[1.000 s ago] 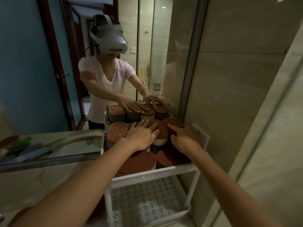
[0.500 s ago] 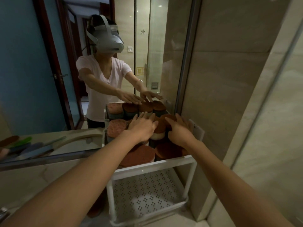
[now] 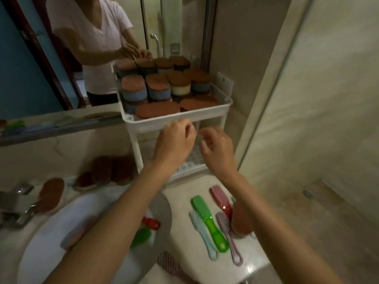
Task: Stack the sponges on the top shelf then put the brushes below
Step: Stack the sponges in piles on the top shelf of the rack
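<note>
Sponges (image 3: 170, 89) fill the top shelf (image 3: 176, 116) of the white rack, brown scrub sides up: a back row stacked two high in blue, white and dark layers, and two flat ones lying at the front rim. Both hands hang in the air just in front of and below that rim, in front of the perforated lower shelf (image 3: 191, 160). The left hand (image 3: 174, 143) has its fingers curled loosely inward, thumb near the fingertips, a half-closed grip with nothing in it. The right hand (image 3: 218, 149) is likewise loosely curled, its fingers bent toward the palm and empty; it sits just beside the left, the two apart by a narrow gap. Neither touches the rack or any sponge. On the pale tabletop (image 3: 184, 203) below the forearms lie the brushes: a green brush (image 3: 208, 221) in the middle, a pale blue brush (image 3: 202, 232) touching its left side, a lilac brush (image 3: 227, 236) on its right, and a pink brush (image 3: 220, 198) farther back, near the rack's foot. A round brown sponge (image 3: 241, 219) stands on edge just right of the lilac brush. Left of the rack, more brown sponges (image 3: 110, 170) rest against the wall behind the basin (image 3: 41, 238), and inside the basin a red brush (image 3: 151, 223) and another green one (image 3: 141, 236) show beside the left forearm. The mirror (image 3: 61, 58) behind repeats the rack and the person.
</note>
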The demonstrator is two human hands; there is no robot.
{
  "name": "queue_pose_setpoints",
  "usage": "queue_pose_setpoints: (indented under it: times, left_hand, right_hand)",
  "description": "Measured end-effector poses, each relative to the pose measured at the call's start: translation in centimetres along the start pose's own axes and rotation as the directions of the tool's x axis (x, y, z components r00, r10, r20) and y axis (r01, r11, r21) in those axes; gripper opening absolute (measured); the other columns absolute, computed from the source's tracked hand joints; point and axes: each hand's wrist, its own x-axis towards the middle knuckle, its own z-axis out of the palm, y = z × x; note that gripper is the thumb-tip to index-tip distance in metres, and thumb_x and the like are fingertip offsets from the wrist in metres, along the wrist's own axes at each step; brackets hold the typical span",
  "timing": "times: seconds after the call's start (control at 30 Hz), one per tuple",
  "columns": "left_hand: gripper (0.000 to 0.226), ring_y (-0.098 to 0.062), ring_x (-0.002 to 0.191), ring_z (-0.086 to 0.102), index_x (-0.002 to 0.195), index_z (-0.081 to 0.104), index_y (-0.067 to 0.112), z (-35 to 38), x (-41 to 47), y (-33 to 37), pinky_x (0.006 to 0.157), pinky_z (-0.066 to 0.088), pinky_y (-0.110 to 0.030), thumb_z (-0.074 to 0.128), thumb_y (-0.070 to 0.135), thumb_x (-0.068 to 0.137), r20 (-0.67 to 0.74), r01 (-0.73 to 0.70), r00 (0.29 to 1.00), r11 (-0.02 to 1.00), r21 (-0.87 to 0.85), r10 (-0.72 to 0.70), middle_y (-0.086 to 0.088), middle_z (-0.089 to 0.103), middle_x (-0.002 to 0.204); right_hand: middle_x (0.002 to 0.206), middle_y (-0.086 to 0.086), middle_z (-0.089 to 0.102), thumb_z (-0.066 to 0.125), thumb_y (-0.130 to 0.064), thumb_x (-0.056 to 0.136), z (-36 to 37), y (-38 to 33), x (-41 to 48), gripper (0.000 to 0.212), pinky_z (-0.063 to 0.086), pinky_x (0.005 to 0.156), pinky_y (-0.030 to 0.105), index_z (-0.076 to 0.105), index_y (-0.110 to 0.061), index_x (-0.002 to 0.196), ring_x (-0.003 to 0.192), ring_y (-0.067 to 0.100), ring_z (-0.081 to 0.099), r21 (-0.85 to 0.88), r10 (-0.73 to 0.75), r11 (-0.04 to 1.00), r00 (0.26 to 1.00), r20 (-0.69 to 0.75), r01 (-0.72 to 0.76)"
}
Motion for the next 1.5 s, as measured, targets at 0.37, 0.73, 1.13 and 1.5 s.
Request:
queue_pose_setpoints:
  times: [0.37, 0.73, 1.13, 1.5]
  left_hand:
    - [0.022, -0.031, 0.105, 0.061, 0.096, 0.064, 0.007, 10.2, -15.3, -5.7, 0.085, 0.047, -0.035, 0.046, 0.018, 0.091, 0.531, 0.409, 0.734, 0.900, 0.151, -0.423, -0.015, 0.069, 0.108]
    - [0.019, -0.033, 0.102, 0.061, 0.096, 0.065, 0.005, 9.9, -16.6, -8.0, 0.084, 0.047, -0.035, 0.049, 0.013, 0.089, 0.472, 0.513, 0.713, 0.845, 0.154, -0.519, -0.017, 0.069, 0.104]
    - [0.021, -0.031, 0.098, 0.062, 0.089, 0.063, 0.005, 4.8, -18.3, -15.4, 0.080, 0.044, -0.035, 0.045, 0.013, 0.093, 0.282, 0.704, 0.627, 0.683, 0.194, -0.726, -0.019, 0.068, 0.106]
    - [0.065, -0.037, 0.126, 0.044, 0.138, 0.029, -0.001, 2.7, -23.6, -29.1, 0.099, 0.038, -0.040, 0.061, 0.024, 0.086, 0.299, 0.708, 0.400, 0.500, 0.500, -0.866, -0.022, 0.040, 0.137]
  right_hand:
    - [0.141, 0.022, 0.033, 0.060, -0.040, 0.083, 1.4, 12.7, -16.0, 0.053, 0.032, 0.107, 0.050, 0.042, -0.013, 0.125, 0.129, 0.040, 0.033, -0.550, 0.772, 0.600, 0.601, 0.207, -0.581]
    - [0.127, 0.021, 0.042, 0.068, -0.032, 0.077, 1.7, 13.1, -16.5, 0.066, 0.041, 0.095, 0.045, 0.034, -0.004, 0.127, 0.115, 0.037, 0.041, -0.504, 0.736, 0.611, 0.672, 0.079, -0.610]
    - [0.120, 0.018, 0.045, 0.071, -0.023, 0.069, 9.4, 1.4, -14.2, 0.053, 0.038, 0.093, 0.039, 0.049, -0.005, 0.114, 0.111, 0.036, 0.044, -0.169, 0.381, 0.925, 0.839, 0.388, -0.341]
    - [0.120, 0.014, 0.044, 0.070, -0.035, 0.076, 20.7, -2.7, -14.3, 0.055, 0.041, 0.088, 0.038, 0.044, -0.007, 0.114, 0.111, 0.033, 0.045, -0.148, 0.260, 0.964, 0.659, 0.706, -0.222]
